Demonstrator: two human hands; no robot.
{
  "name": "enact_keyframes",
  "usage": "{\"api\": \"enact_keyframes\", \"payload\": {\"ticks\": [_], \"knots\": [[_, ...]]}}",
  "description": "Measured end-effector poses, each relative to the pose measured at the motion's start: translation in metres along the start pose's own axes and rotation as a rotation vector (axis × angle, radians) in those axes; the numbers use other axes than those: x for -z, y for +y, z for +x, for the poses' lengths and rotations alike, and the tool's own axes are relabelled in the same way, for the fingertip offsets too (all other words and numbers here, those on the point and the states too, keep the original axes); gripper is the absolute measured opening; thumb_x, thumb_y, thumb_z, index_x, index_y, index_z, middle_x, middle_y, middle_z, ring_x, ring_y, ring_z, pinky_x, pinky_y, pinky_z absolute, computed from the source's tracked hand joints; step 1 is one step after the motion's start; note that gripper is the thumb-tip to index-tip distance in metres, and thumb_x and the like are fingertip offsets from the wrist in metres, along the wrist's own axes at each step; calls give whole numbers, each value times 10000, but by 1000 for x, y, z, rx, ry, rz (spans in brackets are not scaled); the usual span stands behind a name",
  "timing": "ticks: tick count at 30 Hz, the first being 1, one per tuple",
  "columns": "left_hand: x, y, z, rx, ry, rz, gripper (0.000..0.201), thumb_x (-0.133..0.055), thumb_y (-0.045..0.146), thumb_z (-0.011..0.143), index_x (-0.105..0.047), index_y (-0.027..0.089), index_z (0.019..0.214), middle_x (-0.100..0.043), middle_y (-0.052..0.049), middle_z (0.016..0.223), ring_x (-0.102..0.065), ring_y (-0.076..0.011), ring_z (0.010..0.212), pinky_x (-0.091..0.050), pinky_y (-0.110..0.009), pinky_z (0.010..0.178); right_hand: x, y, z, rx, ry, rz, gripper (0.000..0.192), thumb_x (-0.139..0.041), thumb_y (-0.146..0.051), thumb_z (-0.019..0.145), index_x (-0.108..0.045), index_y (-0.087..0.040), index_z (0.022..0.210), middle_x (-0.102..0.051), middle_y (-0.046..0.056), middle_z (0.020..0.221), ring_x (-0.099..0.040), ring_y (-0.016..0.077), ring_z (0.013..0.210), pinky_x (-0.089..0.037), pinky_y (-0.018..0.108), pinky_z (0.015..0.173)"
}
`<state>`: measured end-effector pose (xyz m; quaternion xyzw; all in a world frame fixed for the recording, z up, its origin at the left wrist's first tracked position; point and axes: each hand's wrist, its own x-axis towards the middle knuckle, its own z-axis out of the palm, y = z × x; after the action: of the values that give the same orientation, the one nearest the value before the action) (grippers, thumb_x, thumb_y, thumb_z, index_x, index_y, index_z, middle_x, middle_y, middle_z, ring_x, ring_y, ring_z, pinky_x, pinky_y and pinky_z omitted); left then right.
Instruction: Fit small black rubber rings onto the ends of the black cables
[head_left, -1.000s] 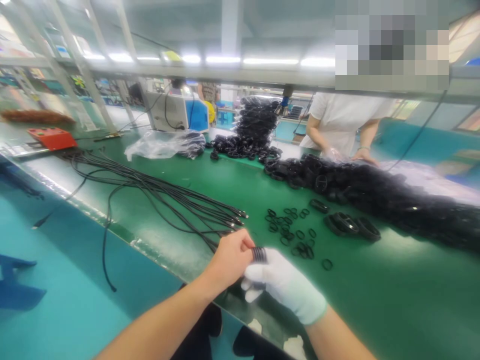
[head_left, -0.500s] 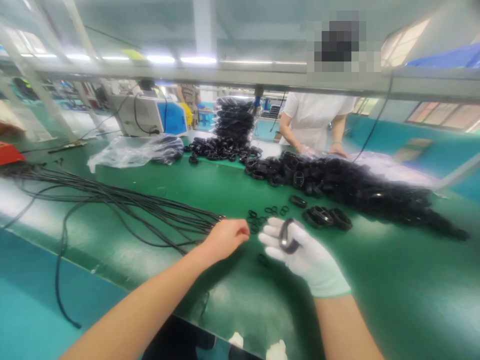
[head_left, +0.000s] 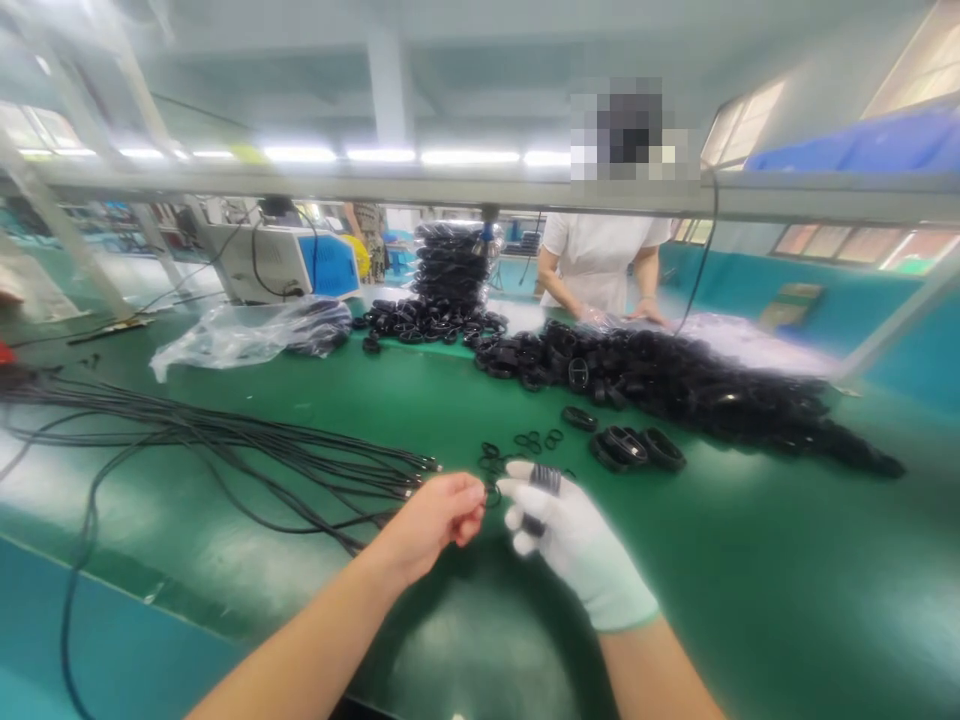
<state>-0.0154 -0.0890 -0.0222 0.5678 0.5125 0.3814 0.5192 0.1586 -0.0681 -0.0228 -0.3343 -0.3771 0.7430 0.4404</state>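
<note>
The gloved right hand (head_left: 570, 535) is now gripping the black ring part (head_left: 541, 486) edge-on between curled fingers; half a second ago it was lying flat across the open palm. Its long axis is standing roughly upright, tilting slightly toward the bare left hand (head_left: 439, 515). That hand is pinching a small black O-ring (head_left: 491, 494) at its fingertips, just beside the part, closer than before. Both hands are hovering above the green surface (head_left: 750, 560). Loose O-rings (head_left: 532, 441) are lying just beyond, black cables (head_left: 225, 450) left, and a heap of black parts (head_left: 697, 385) farther back.
</note>
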Motion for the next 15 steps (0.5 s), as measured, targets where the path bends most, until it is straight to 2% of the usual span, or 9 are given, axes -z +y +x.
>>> {"api": "enact_keyframes", "payload": {"ticks": [3,6,8,9,11,13,15], "knots": [[-12,0,-16,83,23,-405,219,-536,346,786,-444,155,729,-477,23,662,-396,-50,473,-308,-189,464,-14,15,1,43,-17,-98,520,-749,-287,685,-486,-128,1104,-637,27,749,-541,103,488,-420,212,377],[-22,-8,-20,82,137,-359,213,-517,340,794,-445,161,705,-491,30,624,-382,-49,435,-269,-189,426,-25,26,0,83,55,-207,527,-765,-321,647,-487,-130,1052,-568,-41,565,-445,81,350,-342,199,315],[-23,-14,-22,42,217,-215,213,-489,339,818,-445,170,696,-486,40,589,-385,-59,436,-264,-192,424,-27,32,-1,44,60,-115,483,-753,-316,657,-499,-149,1034,-550,-49,558,-443,75,370,-326,182,322],[-23,-16,-24,7,245,-147,223,-489,341,827,-447,172,687,-478,43,570,-394,-65,453,-274,-190,435,-26,33,-3,1,15,-12,458,-742,-312,671,-509,-162,1035,-559,-39,595,-464,74,415,-334,170,340],[-19,-18,-29,-45,250,-125,249,-502,362,835,-454,173,680,-460,46,538,-408,-74,484,-294,-186,454,-21,36,-5,-101,-169,216,432,-730,-326,685,-533,-186,1043,-573,-16,695,-499,72,514,-343,147,369],[-13,-16,-36,-47,197,-325,256,-513,394,828,-459,172,713,-492,34,580,-414,-70,482,-304,-183,446,-16,38,-6,-167,-395,351,435,-736,-351,674,-556,-202,1041,-560,-10,746,-503,69,549,-332,133,362],[-4,-11,-45,-34,94,-601,259,-525,417,803,-450,174,751,-551,10,697,-409,-50,428,-290,-185,397,-13,38,-8,-171,-579,376,403,-729,-359,677,-576,-205,1016,-538,-18,731,-500,68,514,-337,134,337]]}}
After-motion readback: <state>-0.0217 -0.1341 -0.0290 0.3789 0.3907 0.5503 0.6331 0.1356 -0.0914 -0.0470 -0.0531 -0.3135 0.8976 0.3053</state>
